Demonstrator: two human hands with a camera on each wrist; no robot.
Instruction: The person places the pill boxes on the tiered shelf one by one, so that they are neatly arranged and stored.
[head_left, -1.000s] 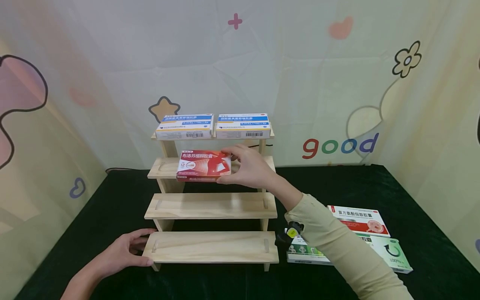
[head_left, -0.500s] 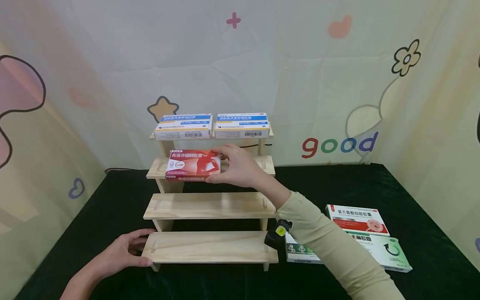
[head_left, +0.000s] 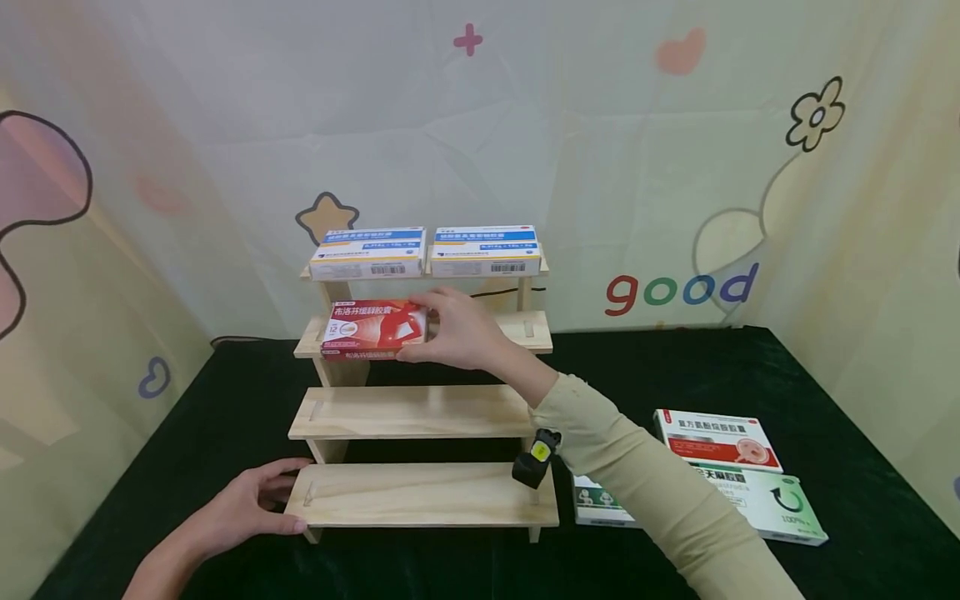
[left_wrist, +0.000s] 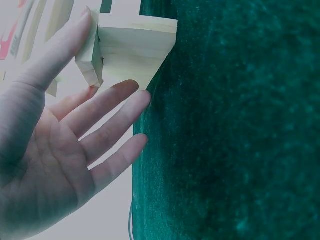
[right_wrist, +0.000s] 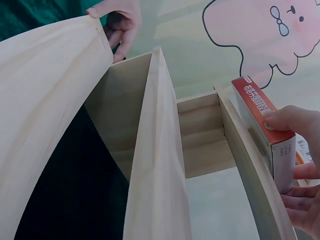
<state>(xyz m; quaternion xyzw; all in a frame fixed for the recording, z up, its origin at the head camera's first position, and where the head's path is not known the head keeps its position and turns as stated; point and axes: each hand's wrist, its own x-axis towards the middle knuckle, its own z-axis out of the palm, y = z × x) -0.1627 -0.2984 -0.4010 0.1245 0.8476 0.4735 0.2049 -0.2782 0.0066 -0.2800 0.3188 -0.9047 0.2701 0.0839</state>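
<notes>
A red and white medicine box [head_left: 369, 327] is at the left part of the second tier from the top of a wooden step shelf [head_left: 431, 498]. My right hand [head_left: 467, 335] pinches the box by its right end, thumb in front and fingers behind. The right wrist view shows the thumb on the box's red long side, close to the tier's front edge. My left hand [head_left: 238, 510] holds the left end of the lowest board between thumb and index finger. In the left wrist view, the other fingers of that hand [left_wrist: 57, 150] are spread apart, off the wood.
Two blue and white medicine boxes [head_left: 367, 253] lie side by side on the top tier. Right of the shelf, a red and white box [head_left: 720, 440] and green and white boxes [head_left: 795, 507] lie on the dark green cloth [head_left: 622, 367], partly behind my right sleeve. A printed curtain hangs behind.
My right hand has slid leftward with the red medicine box along the second tier, toward its left end. The left hand has stayed at the lowest board.
</notes>
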